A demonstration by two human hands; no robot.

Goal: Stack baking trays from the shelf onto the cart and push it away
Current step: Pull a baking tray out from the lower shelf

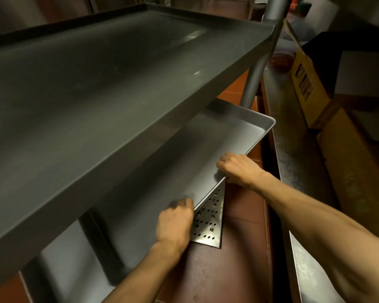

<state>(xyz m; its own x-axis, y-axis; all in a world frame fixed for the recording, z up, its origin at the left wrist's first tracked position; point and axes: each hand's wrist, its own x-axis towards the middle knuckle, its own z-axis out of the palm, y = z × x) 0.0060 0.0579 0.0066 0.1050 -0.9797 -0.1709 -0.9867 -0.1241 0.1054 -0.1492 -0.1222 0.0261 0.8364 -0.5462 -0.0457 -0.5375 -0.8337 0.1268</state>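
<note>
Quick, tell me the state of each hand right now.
Left hand: closed, fingers gripping the near edge of the baking tray.
Right hand: closed, gripping the same edge of that tray, farther along.

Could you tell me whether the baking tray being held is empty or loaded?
Empty: the baking tray shows only bare metal inside where visible, gripped by the left hand and right hand.

We see a shallow, rimmed aluminium baking tray (184, 154), empty and matte grey, lying flat on the lower level of the steel cart (109, 68), its far corner jutting out toward two o'clock. The cart's bare top shelf overhangs the tray at ten o'clock.
</note>
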